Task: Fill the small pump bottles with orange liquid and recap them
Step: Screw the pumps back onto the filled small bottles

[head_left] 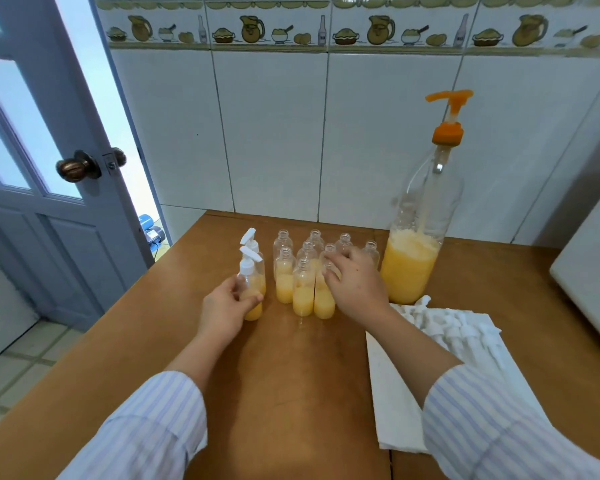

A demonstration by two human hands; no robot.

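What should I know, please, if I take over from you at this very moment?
Left hand grips a filled, capped small bottle at the left of the group. Right hand reaches onto an uncapped filled bottle; whether it grips it I cannot tell. Another capped bottle stands behind. Several open bottles hold liquid; the back ones look empty. Pump caps lie on the paper towel, big dispenser bottle at right. Left: fill the rest, cap all.

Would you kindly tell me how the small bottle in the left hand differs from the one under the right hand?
The small clear bottle in the left hand wears a white pump cap; the small clear bottle under the right hand shows no cap. The first stands apart, the second within the cluster. Both hold orange liquid.
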